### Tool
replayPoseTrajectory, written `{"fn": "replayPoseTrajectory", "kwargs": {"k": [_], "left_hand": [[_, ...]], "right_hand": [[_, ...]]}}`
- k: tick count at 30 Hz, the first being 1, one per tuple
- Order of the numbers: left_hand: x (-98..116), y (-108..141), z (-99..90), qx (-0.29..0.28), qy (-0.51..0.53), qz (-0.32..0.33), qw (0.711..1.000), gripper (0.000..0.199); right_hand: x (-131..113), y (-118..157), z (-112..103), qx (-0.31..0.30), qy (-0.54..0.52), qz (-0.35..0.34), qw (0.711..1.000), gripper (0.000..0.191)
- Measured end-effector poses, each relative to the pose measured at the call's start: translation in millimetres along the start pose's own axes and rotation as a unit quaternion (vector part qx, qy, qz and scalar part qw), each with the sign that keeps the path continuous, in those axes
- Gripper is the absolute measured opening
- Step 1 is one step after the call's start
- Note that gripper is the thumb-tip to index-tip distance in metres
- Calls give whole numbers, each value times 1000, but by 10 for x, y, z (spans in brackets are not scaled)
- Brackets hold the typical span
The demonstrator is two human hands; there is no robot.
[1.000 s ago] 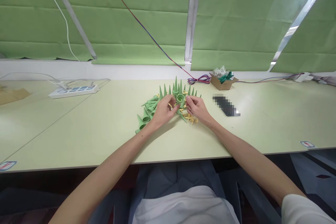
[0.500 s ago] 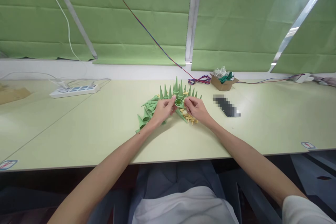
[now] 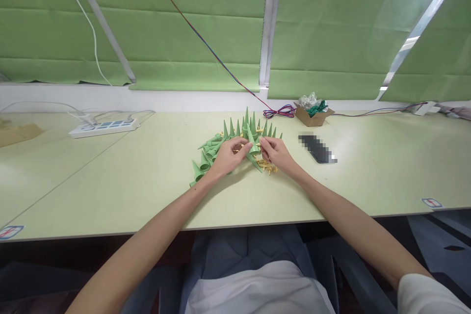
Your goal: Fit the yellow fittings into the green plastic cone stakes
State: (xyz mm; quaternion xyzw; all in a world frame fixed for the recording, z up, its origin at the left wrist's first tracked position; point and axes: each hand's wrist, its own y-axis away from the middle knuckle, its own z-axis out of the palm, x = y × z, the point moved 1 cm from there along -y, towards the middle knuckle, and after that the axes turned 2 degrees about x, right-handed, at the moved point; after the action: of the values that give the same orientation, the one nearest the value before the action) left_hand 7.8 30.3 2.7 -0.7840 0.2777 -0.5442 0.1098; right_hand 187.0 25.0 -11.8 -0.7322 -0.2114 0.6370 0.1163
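Between my hands a green plastic cone [image 3: 253, 146] is held up with its tip pointing up and away and its wide end towards me. My left hand [image 3: 229, 155] pinches the cone near its base with thumb and fingers. At the cone's right side my right hand [image 3: 275, 153] is closed in a pinch on a small yellow plastic piece [image 3: 258, 144], mostly covered by the fingertips. Behind the hands several green cones [image 3: 225, 130] stand upright in a row. More green cones [image 3: 204, 162] lie on their sides at the left. Small yellow pieces [image 3: 270, 167] lie in a pile below my right hand.
A small cardboard box [image 3: 312, 117] with clear and green wrapping stands at the back right. A dark phone [image 3: 318, 149], partly pixelated, lies in front of it. Coiled red and blue wires [image 3: 279, 111] rest by the wall. A white power strip [image 3: 105, 127] sits at the left.
The cone in my hands has tipped up: its open round end faced me before, and now its side and tip show. Both hands have stayed in nearly the same place.
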Motion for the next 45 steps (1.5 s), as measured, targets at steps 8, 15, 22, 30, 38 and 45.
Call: {"fn": "replayPoseTrajectory", "kwargs": {"k": [8, 15, 22, 30, 38, 45], "left_hand": [[-53, 7, 26, 0, -37, 60, 998, 26], [-50, -3, 54, 41, -75, 60, 995, 22], [-19, -22, 38, 67, -48, -18, 996, 38], [31, -7, 24, 8, -48, -45, 998, 60], [53, -3, 13, -16, -57, -10, 998, 52], [59, 10, 17, -12, -79, 50, 996, 38]], "right_hand": [[86, -20, -8, 13, 4, 31, 999, 54], [55, -23, 24, 47, 6, 19, 999, 51], [51, -33, 17, 81, -11, -8, 997, 48], [7, 12, 19, 31, 25, -37, 999, 44], [-31, 36, 19, 22, 15, -25, 999, 47], [-73, 43, 30, 22, -4, -11, 1000, 52]]}}
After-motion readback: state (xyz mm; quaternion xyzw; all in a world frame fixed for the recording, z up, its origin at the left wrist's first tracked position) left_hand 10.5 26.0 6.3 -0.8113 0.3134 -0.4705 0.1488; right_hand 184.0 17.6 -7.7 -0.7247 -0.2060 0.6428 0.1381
